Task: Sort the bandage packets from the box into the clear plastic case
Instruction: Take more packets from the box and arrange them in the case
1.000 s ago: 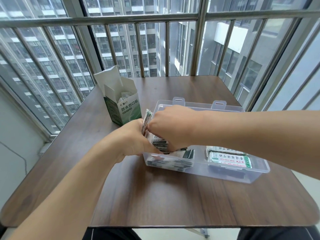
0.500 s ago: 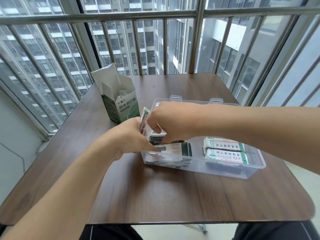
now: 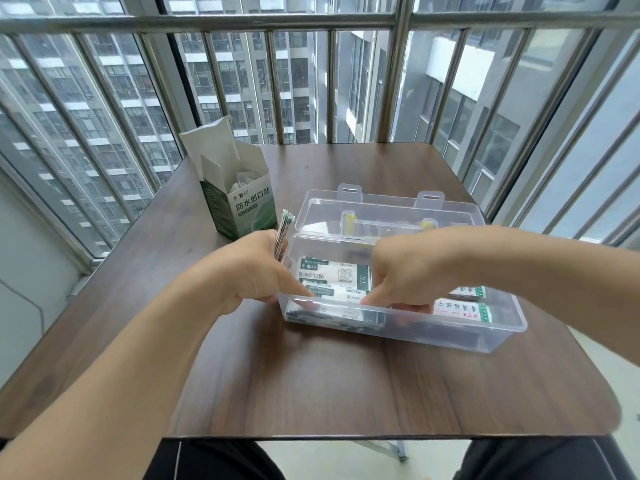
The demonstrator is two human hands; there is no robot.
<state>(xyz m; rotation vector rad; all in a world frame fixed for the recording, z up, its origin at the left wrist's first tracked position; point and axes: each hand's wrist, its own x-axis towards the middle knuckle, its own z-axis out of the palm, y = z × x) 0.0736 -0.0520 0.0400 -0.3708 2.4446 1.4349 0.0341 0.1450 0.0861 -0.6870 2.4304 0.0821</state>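
- A dark wood surface (image 3: pixel 346 386) stands against a railed window (image 3: pixel 311 64) facing tower blocks.
- The left grip (image 3: pixel 249 271) clasps an upright stack of packets (image 3: pixel 284 230); the right grip (image 3: pixel 401 275) reaches curled into the clear case (image 3: pixel 450 336), its hold unclear.
- White-and-green bandage packets (image 3: pixel 329 275) lie flat in the case; the opened box (image 3: pixel 242 199) stands behind, left.

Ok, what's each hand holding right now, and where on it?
The left hand grips a stack of bandage packets by its lower end. The right hand reaches into the clear case, fingers on the packets there; an actual grip cannot be told.
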